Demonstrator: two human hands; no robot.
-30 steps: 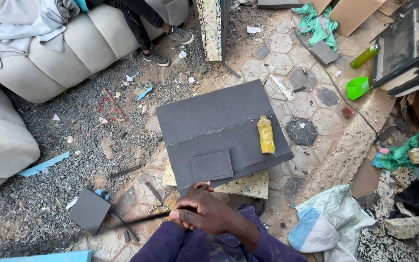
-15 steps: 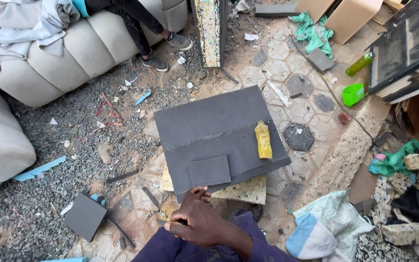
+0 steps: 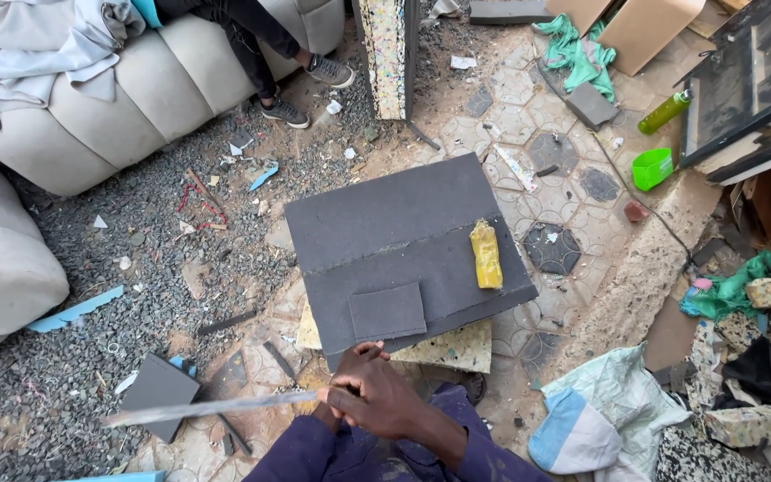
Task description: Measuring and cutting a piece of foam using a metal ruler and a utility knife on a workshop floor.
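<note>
Littered workshop floor of hexagonal paving tiles [image 3: 528, 89] and grey gravel, seen from above, fills the view. At the bottom centre, the person's right hand [image 3: 384, 397] has its fingers [image 3: 350, 400] curled tight around the handle end of a long thin metal blade [image 3: 211, 408], which runs out level to the left of the fingers. The left hand [image 3: 363, 355] sits just beyond and partly under the right one; only its knuckles show, so whether its fingers are open or closed cannot be told. Below the hands are dark blue sleeves.

Just past the fingers lies a large dark grey foam slab [image 3: 399, 241], flat on the floor, with a seam running across it. A small dark grey foam square [image 3: 387, 311] rests on its near edge, right in front of the fingers. A crumpled yellow tube [image 3: 485, 255] lies on the slab, to the right of and beyond the fingers. A speckled yellow foam piece [image 3: 448, 348] pokes out from under the slab's near edge.

Left of the fingers, under the blade, lies another small grey foam piece [image 3: 159, 388]. Far beyond, at upper left, a cream padded sofa [image 3: 91, 116] carries grey cloth, with another person's legs in dark trousers and sneakers [image 3: 287, 112] beside it. Far right sit a green plastic cup [image 3: 651, 169] and a green bottle [image 3: 665, 112].
</note>
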